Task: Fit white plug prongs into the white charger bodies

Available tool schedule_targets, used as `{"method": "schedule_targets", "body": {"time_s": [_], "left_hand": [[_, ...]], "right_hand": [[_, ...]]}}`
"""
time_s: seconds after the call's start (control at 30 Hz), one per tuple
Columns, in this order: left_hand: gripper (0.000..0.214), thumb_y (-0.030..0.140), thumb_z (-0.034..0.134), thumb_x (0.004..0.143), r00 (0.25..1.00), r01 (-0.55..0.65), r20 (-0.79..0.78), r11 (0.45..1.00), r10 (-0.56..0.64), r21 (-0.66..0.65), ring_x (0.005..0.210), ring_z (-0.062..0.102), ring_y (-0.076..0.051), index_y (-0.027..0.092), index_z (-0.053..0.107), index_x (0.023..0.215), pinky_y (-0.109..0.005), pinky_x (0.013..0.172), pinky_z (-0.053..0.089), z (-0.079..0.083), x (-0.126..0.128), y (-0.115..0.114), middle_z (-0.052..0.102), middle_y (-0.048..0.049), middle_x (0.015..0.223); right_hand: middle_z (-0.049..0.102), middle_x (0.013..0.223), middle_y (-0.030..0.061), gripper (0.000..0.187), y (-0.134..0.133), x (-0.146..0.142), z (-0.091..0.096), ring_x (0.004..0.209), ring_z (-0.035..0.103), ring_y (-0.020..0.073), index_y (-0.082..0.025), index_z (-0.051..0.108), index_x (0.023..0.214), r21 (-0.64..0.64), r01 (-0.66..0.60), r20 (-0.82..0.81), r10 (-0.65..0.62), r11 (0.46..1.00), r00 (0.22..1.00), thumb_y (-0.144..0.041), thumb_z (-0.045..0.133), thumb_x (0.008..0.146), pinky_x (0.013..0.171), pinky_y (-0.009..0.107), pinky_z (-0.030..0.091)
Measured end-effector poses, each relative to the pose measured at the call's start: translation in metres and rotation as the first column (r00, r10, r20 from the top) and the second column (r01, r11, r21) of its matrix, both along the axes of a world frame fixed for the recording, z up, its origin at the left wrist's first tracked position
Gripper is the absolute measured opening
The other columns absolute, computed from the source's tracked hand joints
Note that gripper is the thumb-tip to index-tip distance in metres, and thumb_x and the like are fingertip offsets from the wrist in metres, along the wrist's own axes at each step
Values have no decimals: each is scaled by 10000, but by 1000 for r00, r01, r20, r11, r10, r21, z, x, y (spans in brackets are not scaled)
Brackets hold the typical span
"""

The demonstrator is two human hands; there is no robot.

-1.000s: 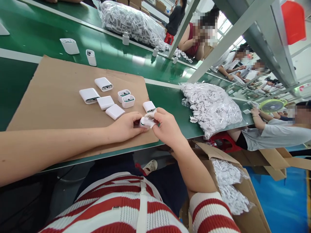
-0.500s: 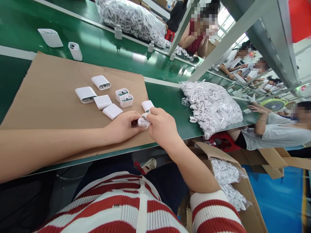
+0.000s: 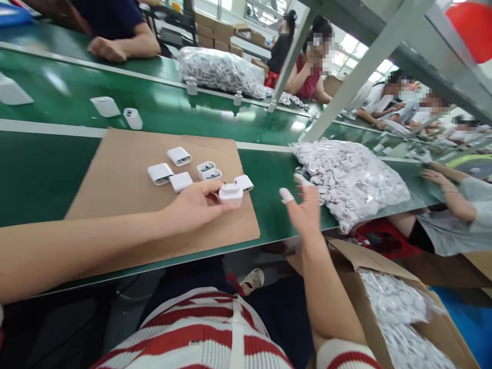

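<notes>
My left hand (image 3: 200, 202) grips a white plug adapter (image 3: 230, 196) with two metal pins pointing up, held over the cardboard sheet (image 3: 115, 179). Nothing is in my right hand (image 3: 305, 207); its fingers are apart, with white covers on the thumb and a fingertip. That hand reaches beside a clear bag of small white plastic parts (image 3: 353, 179). Behind my left hand lie several white charger housings (image 3: 160, 174), and two open-ended housings (image 3: 212, 175) show parts inside. Another white housing (image 3: 246, 183) lies just behind the held adapter.
Across the green bench (image 3: 265, 169) stand more white housings (image 3: 105, 106) and a second bag of parts (image 3: 223, 69). A metal post (image 3: 342, 77) rises at the back. An open carton (image 3: 353, 287) with bagged parts is below on the right. Co-workers sit around the bench.
My right hand has left the adapter and moved right toward the bag, fingers spread. My left hand keeps the adapter, whose pins now show. The view has shifted.
</notes>
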State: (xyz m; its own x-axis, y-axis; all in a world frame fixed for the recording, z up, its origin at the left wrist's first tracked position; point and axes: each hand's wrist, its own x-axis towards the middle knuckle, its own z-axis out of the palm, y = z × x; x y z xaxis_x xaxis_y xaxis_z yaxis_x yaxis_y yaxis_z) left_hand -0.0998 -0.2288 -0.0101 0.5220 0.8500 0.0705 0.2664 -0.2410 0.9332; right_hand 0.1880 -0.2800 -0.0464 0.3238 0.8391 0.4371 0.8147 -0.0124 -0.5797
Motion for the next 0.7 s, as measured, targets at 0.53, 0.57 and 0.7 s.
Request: {"method": "schedule_targets", "body": {"time_s": [0.53,0.57,0.7], "left_hand": [[599,472,662,879,661,-471,-427,784,617,404,998,512,-129,3,598,1246,-269,893,375,4,-72,239,654,-105,1187],[629,470,701,854,653,-473,-444,788,614,394,1025,514,-144,-10,586,1244,-282,906,376,4,-71,244,647,-128,1211],[853,468,773,822,580,-527,-353,669,734,525,1358,351,-238,-43,414,1403,-414,1157,250,12,-81,249,440,-202,1513]], "right_hand": [[578,980,134,190,13,54,-57,904,547,279,-169,649,933,118,176,218,-198,977,956,-260,491,879,868,473,496],[588,997,128,189,12,54,-56,882,573,261,-172,651,960,159,160,156,-185,974,970,-274,513,883,861,460,518],[616,1032,109,179,10,51,-53,863,641,226,-179,663,938,274,164,-9,-168,948,986,-314,675,821,858,431,573]]}}
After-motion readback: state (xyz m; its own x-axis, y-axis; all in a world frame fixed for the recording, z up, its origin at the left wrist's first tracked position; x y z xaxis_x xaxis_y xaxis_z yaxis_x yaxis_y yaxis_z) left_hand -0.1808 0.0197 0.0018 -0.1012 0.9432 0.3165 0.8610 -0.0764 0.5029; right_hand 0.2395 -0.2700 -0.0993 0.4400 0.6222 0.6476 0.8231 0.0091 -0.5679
